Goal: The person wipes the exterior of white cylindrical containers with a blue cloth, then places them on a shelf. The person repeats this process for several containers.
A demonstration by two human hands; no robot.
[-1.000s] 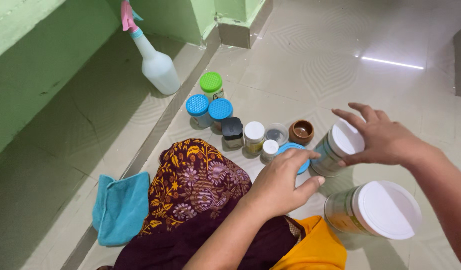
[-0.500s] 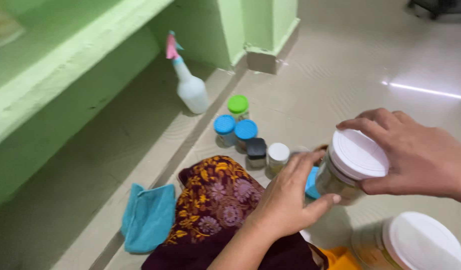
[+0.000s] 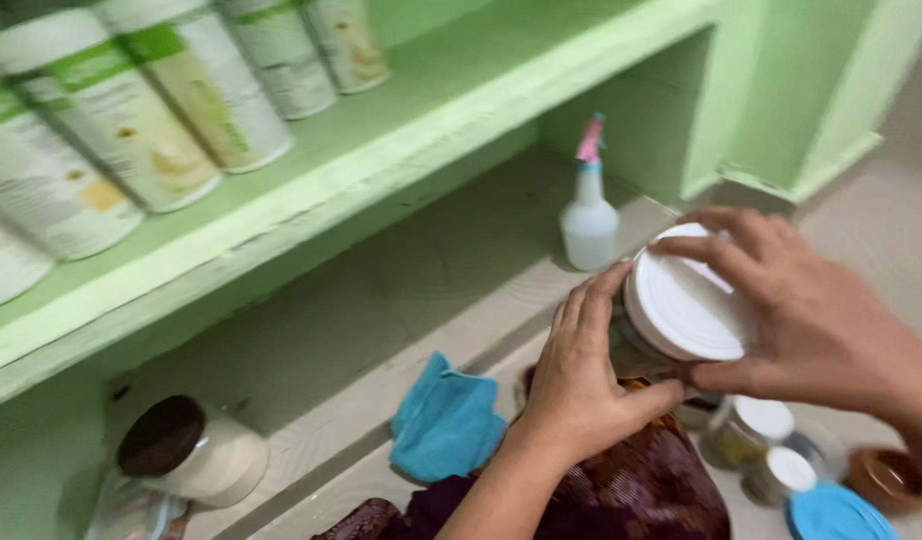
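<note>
Below the green shelf: jar (image 3: 671,320) held off the floor.
Left hand (image 3: 581,385): fingers wrapped round its body.
Right hand (image 3: 801,320): fingers clamped on the white lid (image 3: 686,305) — still on.
Left over: small jars (image 3: 751,430) wait on the floor.

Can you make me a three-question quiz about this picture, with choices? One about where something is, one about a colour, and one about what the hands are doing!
1. Where is the spray bottle?
A. on the lower shelf, in the back corner
B. on the upper shelf beside the big canisters
C. in the left hand

2. What colour is the cloth?
A. red
B. blue
C. white

3. What is the right hand doing?
A. resting flat on the floor
B. holding the cloth
C. gripping the white lid of a jar

Answers: 1 A, it stands in the lower shelf's corner. 2 B, it is bright blue. 3 C, its fingers wrap the lid while the left hand steadies the jar.
</note>
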